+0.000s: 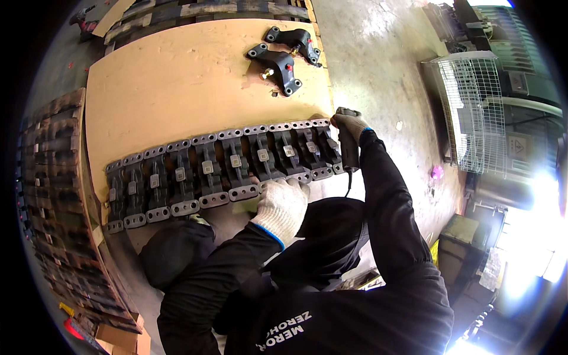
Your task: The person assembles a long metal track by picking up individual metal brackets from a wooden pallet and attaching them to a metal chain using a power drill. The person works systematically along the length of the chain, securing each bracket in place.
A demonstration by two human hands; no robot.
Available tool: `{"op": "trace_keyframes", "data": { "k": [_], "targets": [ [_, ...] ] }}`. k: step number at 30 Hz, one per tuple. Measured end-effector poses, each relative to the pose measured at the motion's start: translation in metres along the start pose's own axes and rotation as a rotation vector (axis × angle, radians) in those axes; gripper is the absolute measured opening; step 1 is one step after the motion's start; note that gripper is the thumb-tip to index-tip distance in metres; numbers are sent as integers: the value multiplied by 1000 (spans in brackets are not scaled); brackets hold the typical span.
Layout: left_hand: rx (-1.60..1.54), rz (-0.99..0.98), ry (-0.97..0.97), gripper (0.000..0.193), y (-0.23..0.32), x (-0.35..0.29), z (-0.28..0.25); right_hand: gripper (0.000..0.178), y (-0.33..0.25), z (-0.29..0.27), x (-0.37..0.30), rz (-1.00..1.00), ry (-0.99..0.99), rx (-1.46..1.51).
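Observation:
A long row of dark cast-metal brackets [207,168] lies side by side on the tan board, with bare grey drilled end plates. My left hand [283,204], in a white knit glove with a blue cuff, rests at the near ends of the middle brackets, its thumb and fingers apart. At the row's right end, my gloved right hand [352,122] is closed around a black corded power tool [350,155]. The tool stands roughly upright in the picture beside the last bracket [327,145]; its working end is hidden by my hand. Its cord hangs from the lower end.
Two black curved brackets [283,70] with bolts lie at the back right of the tan board [171,83]. Wooden pallets [56,195] stand at left. A wire-mesh cage [473,109] is to the right, beyond the concrete floor. An open cardboard box [121,340] sits at lower left.

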State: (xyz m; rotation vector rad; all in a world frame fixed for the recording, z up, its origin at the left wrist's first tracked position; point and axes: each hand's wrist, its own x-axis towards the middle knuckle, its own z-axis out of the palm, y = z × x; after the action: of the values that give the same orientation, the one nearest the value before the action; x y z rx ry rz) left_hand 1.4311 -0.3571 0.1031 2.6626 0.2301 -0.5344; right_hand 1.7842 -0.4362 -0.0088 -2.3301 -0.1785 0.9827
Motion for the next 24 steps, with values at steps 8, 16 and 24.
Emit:
{"op": "trace_keyframes", "data": {
  "k": [8,16,24],
  "targets": [
    [28,8,17,38,1,-3,0,58,-8,-2,-2,111,-71,31],
    [15,-107,61,37,-12,-23,-10,27,-31,34,-40,28,-200,14],
    [-58,-275,330,32,-59,-30,-85,60,-11,-17,-61,-15,82,52]
  ]
}}
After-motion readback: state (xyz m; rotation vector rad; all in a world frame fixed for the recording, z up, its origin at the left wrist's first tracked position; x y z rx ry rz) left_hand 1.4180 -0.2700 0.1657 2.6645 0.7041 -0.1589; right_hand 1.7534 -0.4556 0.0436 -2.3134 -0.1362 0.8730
